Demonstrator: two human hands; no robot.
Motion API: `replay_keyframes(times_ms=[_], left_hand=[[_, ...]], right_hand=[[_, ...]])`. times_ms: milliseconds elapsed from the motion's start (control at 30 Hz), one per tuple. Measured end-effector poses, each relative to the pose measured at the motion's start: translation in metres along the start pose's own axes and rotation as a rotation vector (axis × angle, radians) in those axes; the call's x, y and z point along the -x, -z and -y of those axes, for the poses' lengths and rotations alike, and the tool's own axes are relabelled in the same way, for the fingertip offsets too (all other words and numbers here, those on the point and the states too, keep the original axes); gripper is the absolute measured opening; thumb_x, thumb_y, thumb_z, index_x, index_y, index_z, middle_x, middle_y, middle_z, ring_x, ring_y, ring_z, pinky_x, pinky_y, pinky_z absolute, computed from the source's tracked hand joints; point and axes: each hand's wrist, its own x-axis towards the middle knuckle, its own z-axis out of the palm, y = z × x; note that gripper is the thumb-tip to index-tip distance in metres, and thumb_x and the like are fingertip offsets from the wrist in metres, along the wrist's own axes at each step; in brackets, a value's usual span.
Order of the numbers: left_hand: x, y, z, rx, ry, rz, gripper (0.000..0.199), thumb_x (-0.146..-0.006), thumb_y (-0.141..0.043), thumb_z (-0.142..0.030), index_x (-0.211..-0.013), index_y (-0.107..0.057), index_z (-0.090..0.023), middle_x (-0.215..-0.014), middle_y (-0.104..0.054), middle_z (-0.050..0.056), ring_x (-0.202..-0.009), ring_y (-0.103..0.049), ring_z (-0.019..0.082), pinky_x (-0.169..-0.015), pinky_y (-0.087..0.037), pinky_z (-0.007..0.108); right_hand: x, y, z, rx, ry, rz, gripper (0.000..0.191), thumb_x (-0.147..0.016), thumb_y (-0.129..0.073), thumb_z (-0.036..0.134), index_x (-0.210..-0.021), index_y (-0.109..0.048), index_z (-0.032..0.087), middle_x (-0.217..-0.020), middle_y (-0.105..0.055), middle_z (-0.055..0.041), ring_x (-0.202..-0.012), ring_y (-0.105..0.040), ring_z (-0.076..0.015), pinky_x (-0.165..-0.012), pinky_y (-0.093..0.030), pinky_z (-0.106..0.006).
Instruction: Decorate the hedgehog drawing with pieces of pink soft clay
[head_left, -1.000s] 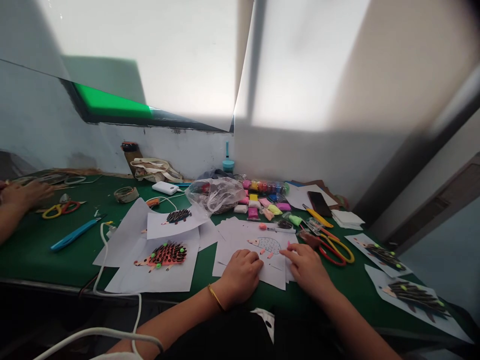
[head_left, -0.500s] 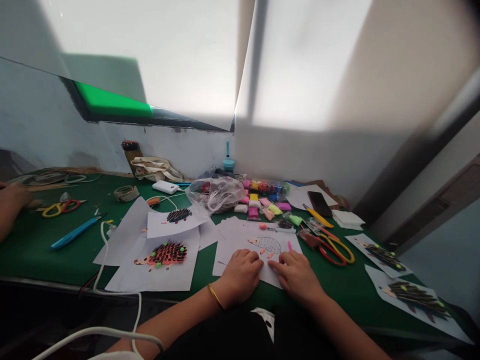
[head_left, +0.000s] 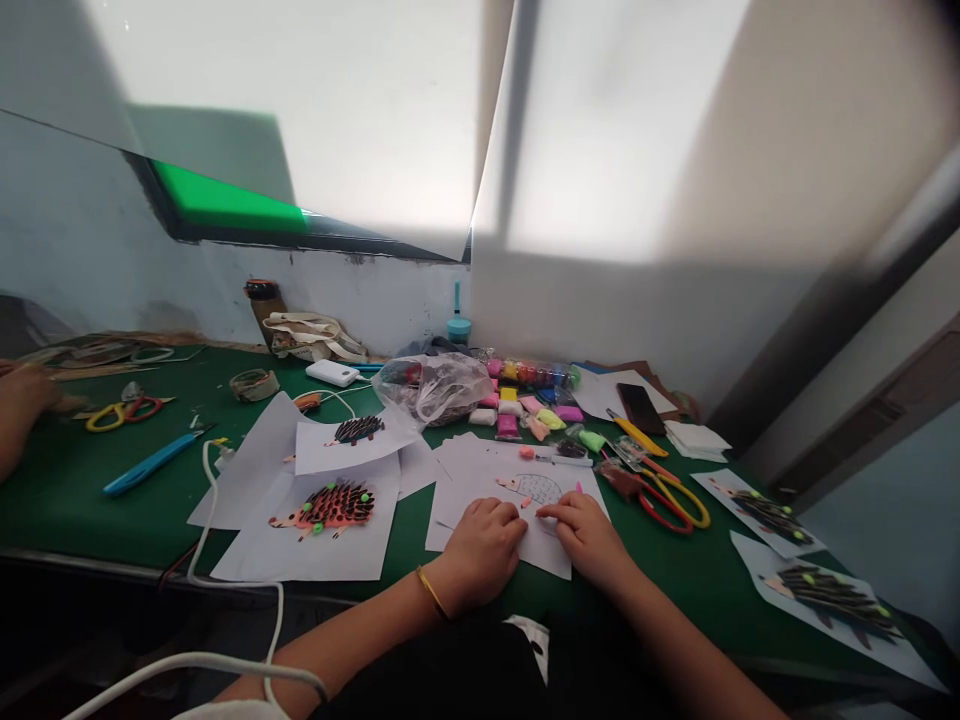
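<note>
A white sheet with a hedgehog drawing lies before me, its face filled in with pinkish clay. My left hand rests on the sheet's lower left, fingers curled down and their tips hidden. Beside its knuckles sits a small orange-pink clay piece under the drawn body. My right hand lies at the lower right, index finger stretched onto the drawing's lower edge. That fingertip covers the spot of another clay piece. A pink stick-like piece shows just above the right hand.
Colourful clay packets and a plastic bag stand behind the sheet. Scissors, a yellow cutter and a phone lie right. Finished hedgehog sheets lie left. Another person's hand is at far left.
My right hand has shifted slightly up and left, its index fingertip now over the second clay piece. My left hand has stayed in place.
</note>
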Motion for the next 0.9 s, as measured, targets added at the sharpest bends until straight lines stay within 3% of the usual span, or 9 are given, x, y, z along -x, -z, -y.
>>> replay_keyframes(times_ms=[900], left_hand=[[-0.0001, -0.0001, 0.0007, 0.001, -0.010, 0.001, 0.022, -0.090, -0.052, -0.020, -0.111, -0.059, -0.023, -0.115, -0.060, 0.006, -0.110, -0.051, 0.024, -0.098, -0.043, 0.042]], right_hand=[[0.0002, -0.0019, -0.0006, 0.087, 0.018, 0.021, 0.037, -0.088, -0.045, 0.017, -0.108, -0.074, 0.028, -0.095, -0.061, -0.0066, -0.096, -0.054, -0.0230, -0.088, -0.043, -0.038]])
